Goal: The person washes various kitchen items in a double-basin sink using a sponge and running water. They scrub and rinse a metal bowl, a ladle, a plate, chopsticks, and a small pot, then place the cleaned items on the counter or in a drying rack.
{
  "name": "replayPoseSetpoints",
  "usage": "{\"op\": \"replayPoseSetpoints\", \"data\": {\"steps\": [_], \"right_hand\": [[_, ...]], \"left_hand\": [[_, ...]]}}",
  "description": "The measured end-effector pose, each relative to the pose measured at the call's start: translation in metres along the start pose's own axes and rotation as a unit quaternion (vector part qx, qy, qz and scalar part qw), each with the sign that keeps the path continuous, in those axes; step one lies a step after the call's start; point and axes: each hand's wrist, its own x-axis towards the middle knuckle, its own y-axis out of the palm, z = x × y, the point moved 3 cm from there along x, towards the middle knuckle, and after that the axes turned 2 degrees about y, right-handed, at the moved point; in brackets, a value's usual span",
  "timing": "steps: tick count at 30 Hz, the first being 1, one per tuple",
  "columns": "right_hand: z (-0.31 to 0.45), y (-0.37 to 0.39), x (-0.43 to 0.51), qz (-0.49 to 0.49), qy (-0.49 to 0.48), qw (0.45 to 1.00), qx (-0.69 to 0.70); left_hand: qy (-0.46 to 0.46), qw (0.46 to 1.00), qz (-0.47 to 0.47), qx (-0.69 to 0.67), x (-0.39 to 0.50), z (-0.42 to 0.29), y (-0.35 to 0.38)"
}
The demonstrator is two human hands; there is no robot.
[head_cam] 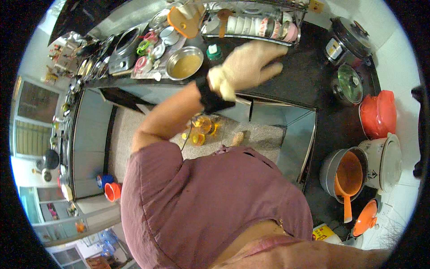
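Observation:
My left hand point(252, 64) wears a pale cream glove, bunched at the wrist above a black wristband point(211, 97). It reaches rightward over the dark countertop point(295, 77), its outline blurred by motion. The thumb stands apart from the fingers, and nothing shows in the hand; its palm side is hidden. Just left of it is a small green jar with a white top point(213, 52). Farther left stands a steel bowl point(184, 63) holding a brownish-yellow content. Behind the hand, a dish rack point(248, 37) holds stacked white and patterned bowls. My right hand is out of view.
Along the right counter stand an electric pressure cooker point(349, 42), a glass-lidded pot point(349, 84), a red bag point(379, 114), a white lidded pot point(383, 161) and a metal pot point(326, 175) with an orange strainer point(349, 175). Bottles of yellow liquid point(200, 131) stand on the floor.

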Motion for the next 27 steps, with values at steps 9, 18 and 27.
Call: {"op": "replayPoseSetpoints", "data": {"steps": [9,18,27], "right_hand": [[-0.008,0.038,-0.001,0.094,0.001,0.991,-0.095],[0.030,0.146,-0.001,0.192,-0.024,0.954,-0.231],[0.102,0.305,-0.018,0.299,-0.104,0.888,-0.334]], "left_hand": [[-0.419,0.837,0.351,0.028,-0.352,0.044,0.053],[-0.684,0.619,0.387,-0.017,-0.691,-0.062,-0.006],[-0.845,0.495,0.155,-0.129,-0.947,-0.167,0.002]]}}
